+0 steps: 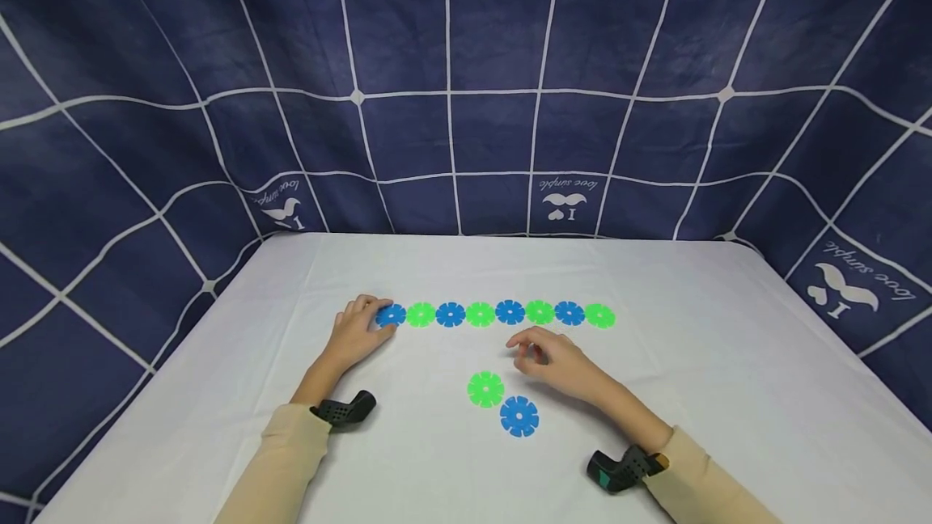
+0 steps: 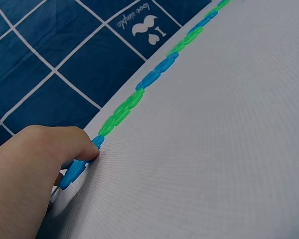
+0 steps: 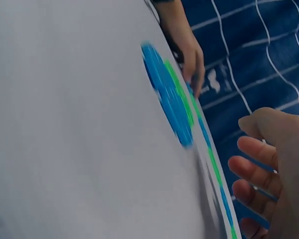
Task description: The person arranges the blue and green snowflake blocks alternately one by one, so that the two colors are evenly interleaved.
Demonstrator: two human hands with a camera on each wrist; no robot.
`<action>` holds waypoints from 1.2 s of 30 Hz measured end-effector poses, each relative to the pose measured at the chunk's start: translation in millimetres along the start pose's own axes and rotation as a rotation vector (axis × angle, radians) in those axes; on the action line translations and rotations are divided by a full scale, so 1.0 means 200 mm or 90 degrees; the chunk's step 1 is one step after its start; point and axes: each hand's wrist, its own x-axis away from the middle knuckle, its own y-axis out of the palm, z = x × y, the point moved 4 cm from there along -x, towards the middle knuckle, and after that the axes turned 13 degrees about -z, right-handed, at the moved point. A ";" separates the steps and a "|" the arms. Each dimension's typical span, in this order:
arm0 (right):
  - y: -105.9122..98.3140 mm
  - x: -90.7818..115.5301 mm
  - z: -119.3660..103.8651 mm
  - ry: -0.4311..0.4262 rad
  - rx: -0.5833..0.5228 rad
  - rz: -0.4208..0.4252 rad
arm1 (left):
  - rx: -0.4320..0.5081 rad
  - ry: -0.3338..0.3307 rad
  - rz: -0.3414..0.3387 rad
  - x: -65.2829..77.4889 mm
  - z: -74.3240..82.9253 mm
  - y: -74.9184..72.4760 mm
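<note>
A row of alternating blue and green notched plastic building discs lies across the white table. My left hand grips the blue disc at the row's left end, thumb on the near edge and fingers at the far side. The left wrist view shows this blue disc flat on the cloth beneath the hand. My right hand is in front of the row, fingers loosely bent and holding nothing. Nearer to me, a loose green disc and a loose blue disc lie beside each other, left of the right hand.
A green disc ends the row on the right. White cloth covers the table. Behind it and at the sides hangs a dark blue curtain with white grid lines. Each wrist wears a black device, such as the left one.
</note>
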 end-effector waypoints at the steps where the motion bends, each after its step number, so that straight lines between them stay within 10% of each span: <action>1: 0.02 0.00 -0.01 -0.001 -0.005 -0.007 | 0.001 0.001 -0.001 0.00 0.00 0.00; 10: 0.15 0.00 -0.07 0.007 -0.022 -0.038 | 0.007 0.002 -0.003 0.00 0.01 -0.01; 25: 0.08 0.04 0.01 -0.060 -0.075 -0.254 | 0.006 -0.004 0.001 -0.01 0.01 -0.01; 36: 0.10 0.05 0.00 -0.041 -0.050 -0.301 | 0.007 0.003 0.000 0.00 0.00 0.00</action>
